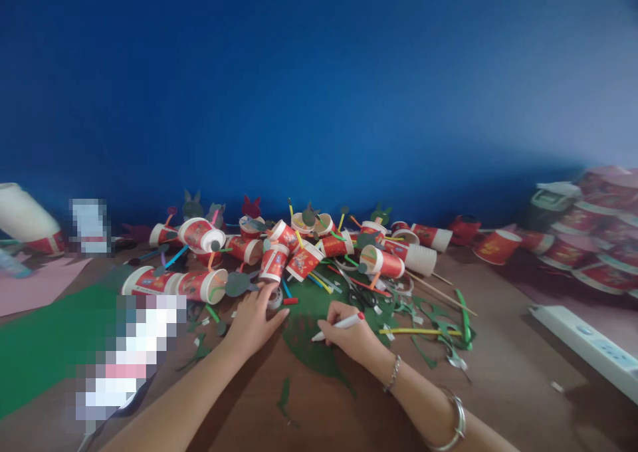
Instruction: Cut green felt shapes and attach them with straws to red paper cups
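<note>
My right hand (351, 340) is closed round a white pen with a red cap (337, 326), its tip down on a dark green paper shape (312, 336) lying on the brown table. My left hand (254, 319) lies flat with fingers spread, pressing on the left edge of that green shape, close to a small roll of tape (274, 297). Just beyond both hands is a heap of red and white paper cups (273, 262) with coloured straws and green cut-outs stuck in them.
Green paper scraps (438, 326), scissors (359, 294) and a wooden stick (438, 294) lie right of the hands. A green sheet (44, 345) and pink sheet (34, 286) lie left. Stacked cups (598, 239) and a white power strip (588, 345) are at the right. A blue wall (319, 86) stands behind.
</note>
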`<state>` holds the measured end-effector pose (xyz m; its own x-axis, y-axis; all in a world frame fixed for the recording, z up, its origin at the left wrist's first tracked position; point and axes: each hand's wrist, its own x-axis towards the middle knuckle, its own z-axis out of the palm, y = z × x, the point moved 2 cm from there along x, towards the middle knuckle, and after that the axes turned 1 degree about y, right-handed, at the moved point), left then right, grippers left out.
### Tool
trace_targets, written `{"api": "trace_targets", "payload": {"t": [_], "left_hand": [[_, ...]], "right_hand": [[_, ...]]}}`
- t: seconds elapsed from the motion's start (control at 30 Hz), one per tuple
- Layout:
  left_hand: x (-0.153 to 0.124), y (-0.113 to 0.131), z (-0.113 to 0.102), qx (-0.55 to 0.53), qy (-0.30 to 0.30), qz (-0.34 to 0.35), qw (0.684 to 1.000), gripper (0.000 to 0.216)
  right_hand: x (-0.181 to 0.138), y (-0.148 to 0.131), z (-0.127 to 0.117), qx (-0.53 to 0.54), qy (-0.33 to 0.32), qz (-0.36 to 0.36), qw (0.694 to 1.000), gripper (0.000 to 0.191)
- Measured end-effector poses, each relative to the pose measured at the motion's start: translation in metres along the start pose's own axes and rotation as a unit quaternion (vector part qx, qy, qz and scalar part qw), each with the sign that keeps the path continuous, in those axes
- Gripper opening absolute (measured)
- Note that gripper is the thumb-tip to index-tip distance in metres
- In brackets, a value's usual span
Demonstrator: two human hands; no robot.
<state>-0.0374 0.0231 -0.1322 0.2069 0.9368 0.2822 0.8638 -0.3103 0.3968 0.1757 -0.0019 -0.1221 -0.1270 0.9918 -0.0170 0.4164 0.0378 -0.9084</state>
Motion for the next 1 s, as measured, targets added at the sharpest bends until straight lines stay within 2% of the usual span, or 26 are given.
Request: {"api": "trace_targets", "payload": {"t": [0.77, 1.0], "left_hand": [[-0.0003, -0.0035, 0.0031, 0.009, 0.017, 0.012, 1.0, 0.051], [-0.0006, -0.0038, 0.0035, 0.003, 0.016, 0.012, 1.0, 0.051]], "right_hand": [[-0.0011, -0.0045, -0.0011, 0.023, -0.003, 0.003, 1.0, 0.022], [-0.0015, -0.0029, 0.0018, 0.005, -0.023, 0.008, 1.0, 0.022]]}}
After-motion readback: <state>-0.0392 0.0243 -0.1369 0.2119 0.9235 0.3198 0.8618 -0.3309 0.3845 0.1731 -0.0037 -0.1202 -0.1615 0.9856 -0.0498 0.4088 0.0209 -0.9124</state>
